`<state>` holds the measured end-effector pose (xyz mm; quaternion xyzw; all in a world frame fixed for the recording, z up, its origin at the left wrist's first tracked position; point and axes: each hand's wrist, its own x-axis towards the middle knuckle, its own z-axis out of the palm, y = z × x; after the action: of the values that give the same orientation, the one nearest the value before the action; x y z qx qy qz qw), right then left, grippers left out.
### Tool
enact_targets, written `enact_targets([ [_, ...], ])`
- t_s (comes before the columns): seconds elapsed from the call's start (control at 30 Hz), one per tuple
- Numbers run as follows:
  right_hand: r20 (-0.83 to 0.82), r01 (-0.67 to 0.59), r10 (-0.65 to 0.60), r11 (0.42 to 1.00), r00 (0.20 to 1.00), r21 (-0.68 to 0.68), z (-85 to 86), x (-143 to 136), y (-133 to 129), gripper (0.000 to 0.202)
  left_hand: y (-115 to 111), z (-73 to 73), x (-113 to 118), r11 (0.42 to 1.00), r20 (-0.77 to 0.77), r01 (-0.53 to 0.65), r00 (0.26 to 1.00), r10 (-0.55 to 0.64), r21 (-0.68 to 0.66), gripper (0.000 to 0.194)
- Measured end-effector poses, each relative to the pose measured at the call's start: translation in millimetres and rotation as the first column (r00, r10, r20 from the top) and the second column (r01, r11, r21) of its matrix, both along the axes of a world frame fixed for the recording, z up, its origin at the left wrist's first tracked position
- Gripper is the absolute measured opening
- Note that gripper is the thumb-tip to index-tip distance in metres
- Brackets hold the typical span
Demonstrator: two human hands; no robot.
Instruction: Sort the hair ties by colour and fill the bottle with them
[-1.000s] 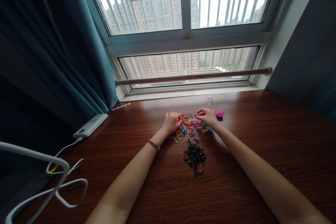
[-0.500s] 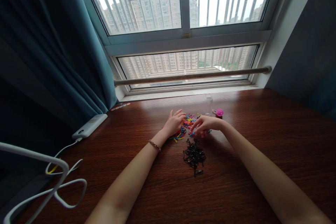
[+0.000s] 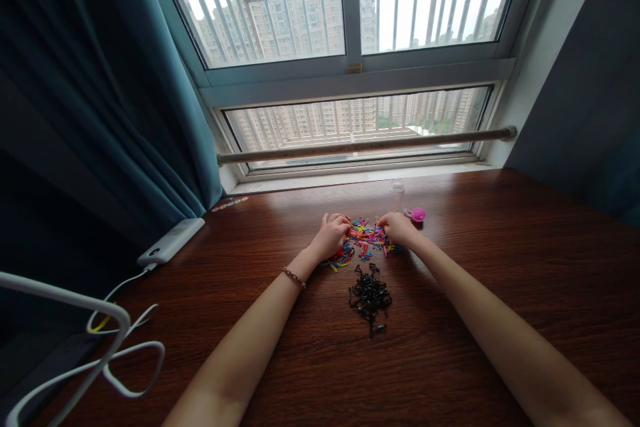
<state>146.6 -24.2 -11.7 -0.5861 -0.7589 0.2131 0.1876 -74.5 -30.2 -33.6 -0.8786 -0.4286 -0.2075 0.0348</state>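
A pile of small bright elastic bands (image 3: 369,235) lies on the wooden table, in pink, yellow, blue and red. My left hand (image 3: 331,236) rests at its left edge, fingers curled together over the bands. What those fingers hold, if anything, is hidden. At the right edge, my right hand (image 3: 400,229) has its fingers closed down among the bands; what is between the fingertips cannot be made out. Nearer to me, apart from both hands, is a tangled heap of black bands (image 3: 371,295).
Behind my right hand stands a clear bottle (image 3: 397,195), beside a pink cap (image 3: 418,215). At the left lies a white power strip (image 3: 171,240), with a thick white cable (image 3: 107,303) looping nearer. The window sill (image 3: 360,177) bounds the table's far side.
My right hand has moved right, from over the middle of the colourful pile to its right edge, and its fingers have closed. The fingers of my left hand have curled in.
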Motion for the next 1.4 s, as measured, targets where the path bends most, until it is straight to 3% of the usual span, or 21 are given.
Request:
enact_targets([
  [0.1, -0.043, -0.042, 0.039, 0.997, 0.998, -0.060, -2.0, -2, 1, 0.038, 2, 0.4, -1, 1.000, 0.037, -0.002, 0.999, 0.001, 0.030, 0.024],
  [0.23, -0.282, -0.083, 0.025, 0.977, 0.959, -0.197, 2.1, -4, 1, 0.045, 5, 1.5, -3, 0.999, 0.164, -0.001, 0.986, -0.007, 0.048, 0.020],
  [0.33, -0.412, -0.084, -0.011, 0.974, 0.911, -0.210, 9.6, -4, -2, 0.042, 6, 3.5, -4, 0.999, 0.258, 0.006, 0.966, -0.016, 0.043, 0.017],
  [0.47, -0.516, -0.251, 0.124, 0.950, 0.848, -0.184, 13.2, -4, -7, 0.033, 5, 6.3, -3, 0.998, 0.327, -0.051, 0.945, 0.036, 0.039, 0.011],
  [0.57, -0.492, -0.317, 0.219, 0.941, 0.843, -0.123, 7.9, -5, -6, 0.024, 5, 7.3, -1, 0.998, 0.368, -0.064, 0.928, 0.053, 0.017, 0.008],
  [0.67, -0.390, -0.186, 0.192, 0.981, 0.901, 0.053, 2.1, -6, -2, 0.021, 4, 7.8, -1, 0.998, 0.389, -0.064, 0.919, 0.062, -0.007, 0.007],
  [0.8, -0.196, -0.067, 0.122, 0.962, 0.973, 0.263, -0.8, -4, 1, 0.024, 4, 7.7, -3, 0.998, 0.331, -0.046, 0.942, 0.055, -0.034, 0.009],
  [0.9, -0.010, -0.054, 0.058, 0.963, 0.998, 0.265, -3.0, -4, -1, 0.027, 3, 7.6, -3, 0.995, 0.239, -0.065, 0.968, 0.081, -0.073, 0.007],
  [1.03, 0.120, -0.108, 0.082, 0.969, 0.989, 0.221, -7.5, -6, -3, 0.027, 0, 9.4, -3, 0.987, 0.159, -0.143, 0.975, 0.153, -0.076, 0.009],
  [1.23, 0.084, -0.140, 0.124, 0.966, 0.989, 0.216, -9.5, -7, 0, 0.031, -1, 12.7, -5, 0.978, 0.109, -0.181, 0.975, 0.192, -0.109, 0.008],
  [1.4, -0.167, -0.002, 0.038, 0.976, 0.985, 0.216, -2.3, -6, 2, 0.022, 1, 13.2, -7, 0.975, 0.136, -0.177, 0.971, 0.195, -0.130, 0.011],
])
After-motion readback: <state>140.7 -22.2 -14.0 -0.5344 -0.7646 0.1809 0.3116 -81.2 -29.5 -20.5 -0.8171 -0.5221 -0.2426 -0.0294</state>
